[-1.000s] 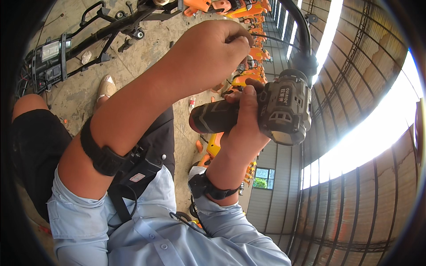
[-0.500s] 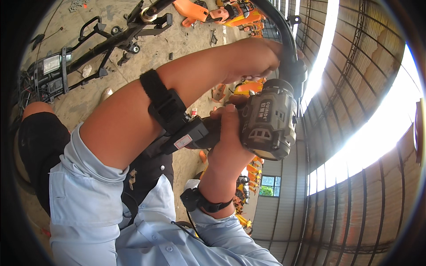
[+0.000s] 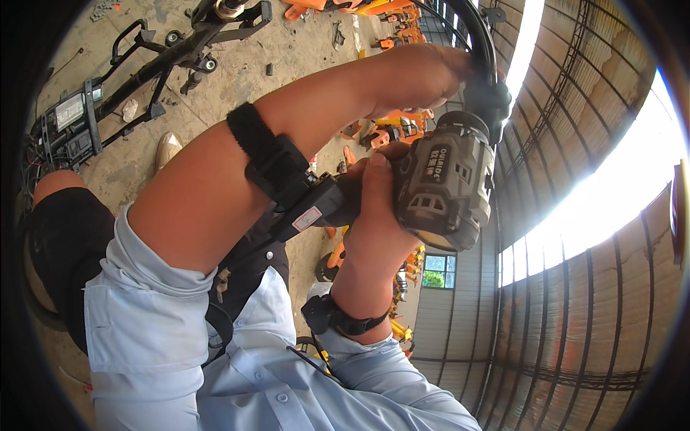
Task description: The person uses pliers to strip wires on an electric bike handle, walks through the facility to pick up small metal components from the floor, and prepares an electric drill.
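My right hand (image 3: 379, 188) is wrapped around the handle of a grey-and-black cordless power tool (image 3: 447, 188). Its nose points up, against or very near a dark fitting (image 3: 489, 100) on a black curved handlebar (image 3: 477, 32). Reaching across from the left, my left hand (image 3: 438, 75) closes round the handlebar just above the tool's nose; part of its fingers is hidden behind the tube. What sits inside the tool's nose is out of sight. A black strap with a small device (image 3: 277, 172) is on my left forearm.
A black vehicle frame (image 3: 154, 68) with wiring stands at the upper left. Orange body parts and several orange vehicles (image 3: 395, 129) stand on the concrete floor (image 3: 237, 75) beyond. A corrugated metal wall (image 3: 467, 316) with a window (image 3: 438, 271) rises at the right.
The tool, both hands and the handlebar sit slightly further right and higher in the picture, while the background has shifted too. Both grips look the same.
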The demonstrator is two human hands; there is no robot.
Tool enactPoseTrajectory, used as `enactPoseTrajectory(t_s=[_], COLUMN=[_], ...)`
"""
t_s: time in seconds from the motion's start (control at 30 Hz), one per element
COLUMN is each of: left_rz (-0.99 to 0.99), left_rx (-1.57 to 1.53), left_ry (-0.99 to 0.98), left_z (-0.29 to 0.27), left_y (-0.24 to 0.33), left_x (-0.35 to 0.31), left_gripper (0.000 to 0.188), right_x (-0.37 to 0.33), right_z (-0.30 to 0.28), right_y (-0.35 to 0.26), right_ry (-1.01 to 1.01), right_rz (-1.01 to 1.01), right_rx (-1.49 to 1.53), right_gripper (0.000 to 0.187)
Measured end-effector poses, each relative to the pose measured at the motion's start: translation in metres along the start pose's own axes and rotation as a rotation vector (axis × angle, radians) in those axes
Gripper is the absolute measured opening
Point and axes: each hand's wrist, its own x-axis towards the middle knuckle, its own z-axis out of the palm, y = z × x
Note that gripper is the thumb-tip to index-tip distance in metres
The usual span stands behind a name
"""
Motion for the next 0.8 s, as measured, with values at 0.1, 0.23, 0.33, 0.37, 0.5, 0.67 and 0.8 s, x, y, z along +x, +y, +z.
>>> enactPoseTrajectory(t_s=[0.1,0.23,0.33,0.37,0.5,0.67,0.8], left_rz=[-0.031,0.017,0.011,-0.012,-0.005,0.015,-0.195], left_rx=[-0.020,0.081,0.116,0.113,0.037,0.079,0.140], left_ry=[-0.013,0.026,0.022,0.022,-0.023,0.111,0.197], left_z=[0.000,-0.004,-0.002,-0.001,-0.005,0.003,-0.008], left_y=[0.002,-0.002,0.002,0.009,0.004,0.004,-0.015], left_x=[-0.003,0.000,-0.005,-0.011,-0.010,-0.029,-0.069], left_gripper=[0.064,0.055,0.051,0.050,0.047,0.051,0.042], right_x=[0.000,0.000,0.000,0.000,-0.003,-0.004,-0.021], right_z=[0.006,0.007,0.002,0.001,0.003,0.008,-0.006], right_y=[0.001,0.003,-0.001,-0.002,0.003,0.015,0.036], right_ry=[0.036,0.028,0.016,0.019,0.050,0.036,-0.130], right_rz=[-0.022,0.005,-0.004,-0.001,-0.025,-0.123,-0.040], right_rx=[-0.020,-0.019,0.044,0.049,-0.006,-0.122,0.228], right_gripper=[0.020,0.022,0.023,0.023,0.024,0.036,0.045])
